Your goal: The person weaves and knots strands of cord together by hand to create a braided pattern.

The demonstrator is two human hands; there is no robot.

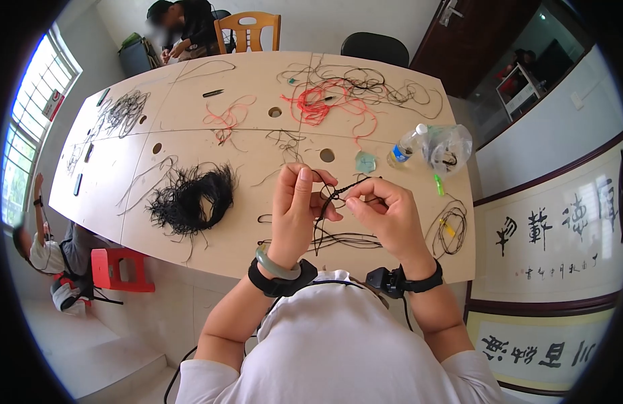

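Both of my hands are raised over the near edge of the table, working a black braided cord. My left hand pinches it from the left, with a loop and loose ends showing at the fingertips. From the other side my right hand closes thumb and finger on the same cord, close to the knotted part. A strand hangs down below the left fingers. Beneath my hands, several long black cords lie on the table. A bundle of black strands rests left of my left hand.
Red cord and tangled black cord spread over the far side of the table. A bottle, a plastic bag and a green marker stand or lie at right. A person sits across; another is at left.
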